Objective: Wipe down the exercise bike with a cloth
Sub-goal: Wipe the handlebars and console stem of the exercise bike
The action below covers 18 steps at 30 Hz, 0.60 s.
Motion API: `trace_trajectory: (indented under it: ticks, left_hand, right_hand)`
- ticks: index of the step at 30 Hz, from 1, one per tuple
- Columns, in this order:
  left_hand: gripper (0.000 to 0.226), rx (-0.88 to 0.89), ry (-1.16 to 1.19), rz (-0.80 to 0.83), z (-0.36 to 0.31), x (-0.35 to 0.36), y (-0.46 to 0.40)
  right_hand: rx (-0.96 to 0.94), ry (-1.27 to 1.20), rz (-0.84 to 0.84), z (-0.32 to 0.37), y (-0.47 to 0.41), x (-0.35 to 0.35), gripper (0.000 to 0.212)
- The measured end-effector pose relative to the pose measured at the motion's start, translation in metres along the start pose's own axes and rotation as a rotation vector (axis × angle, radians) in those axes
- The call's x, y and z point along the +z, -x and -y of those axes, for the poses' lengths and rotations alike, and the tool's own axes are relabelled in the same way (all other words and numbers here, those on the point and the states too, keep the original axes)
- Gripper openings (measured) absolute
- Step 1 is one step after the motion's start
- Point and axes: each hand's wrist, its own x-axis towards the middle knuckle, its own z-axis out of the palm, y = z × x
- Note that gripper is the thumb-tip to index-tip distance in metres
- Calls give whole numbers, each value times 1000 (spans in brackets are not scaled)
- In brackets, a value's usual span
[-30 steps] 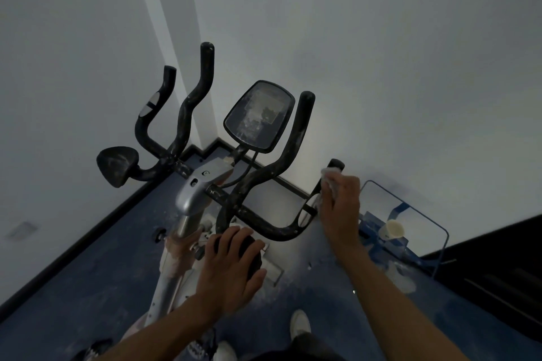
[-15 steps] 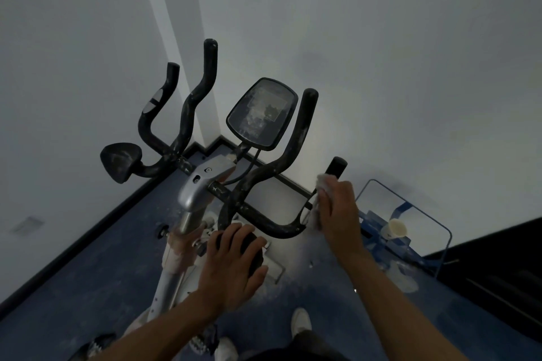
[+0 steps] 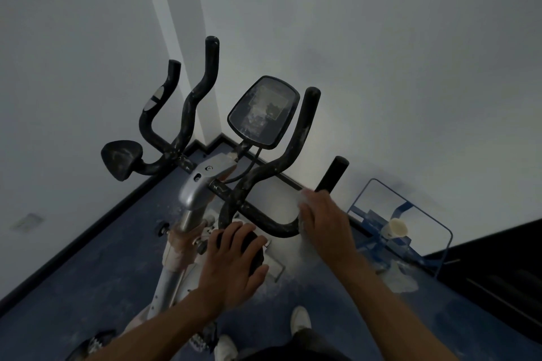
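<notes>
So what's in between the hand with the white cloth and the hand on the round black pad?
In the head view, the black curved handlebar dips between the right hand with its white cloth and the left hand.

The handlebars (image 3: 258,184) are black, flecked with pale dust. The console (image 3: 263,111) at the centre is black with a greyish, smeared screen. The elbow pad (image 3: 121,159) at left is black with faint grey streaks. The post (image 3: 197,187) is silver-grey. The cloth (image 3: 305,199) is white. The floor (image 3: 88,258) is dark blue, speckled white at lower centre. The walls (image 3: 381,53) are light grey, edged by a black skirting (image 3: 73,234). At right a blue frame (image 3: 445,231) holds a cream cup (image 3: 396,227). The shoes (image 3: 300,318) at the bottom are white.
</notes>
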Motion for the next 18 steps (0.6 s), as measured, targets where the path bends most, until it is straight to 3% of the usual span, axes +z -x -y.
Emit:
trace_trajectory:
  ticks: [2,4,9,12,15,18]
  left_hand:
    - [48,5,-1,-9,0,0,0]
    - [49,4,8,-7,1,1,1]
    - [51,-1,8,9,2,3,0]
    - [50,5,13,2,2,2,0]
    - [49,0,18,-9,1,1,0]
    - [48,0,6,-2,2,2,0]
  right_hand:
    - [-149,97,117,-4,12,3,16]
    - [-196,126,121,-11,21,-2,21]
    - [-18,71,-57,0,4,-21,25]
    - [-159,194,87,4,9,-4,16]
    - [-252,219,232,5,32,4,32]
    - [-208,132,183,8,36,-7,34]
